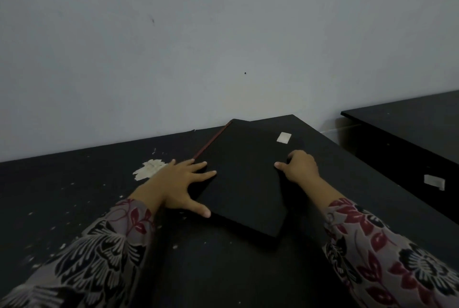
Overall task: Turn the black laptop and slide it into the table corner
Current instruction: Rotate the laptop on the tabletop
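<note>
A closed black laptop lies flat on the black table, skewed, its far end near the table's back right corner by the wall. A red strip runs along its left far edge and a pale sticker sits on its lid. My left hand rests on the laptop's near left corner with fingers spread on the lid and thumb along the near edge. My right hand grips the laptop's right edge, thumb on top, fingers curled over the side.
A pale grey wall stands right behind the table. Torn tape residue and white flecks mark the tabletop left of the laptop. A second black table with a white tag stands to the right across a gap.
</note>
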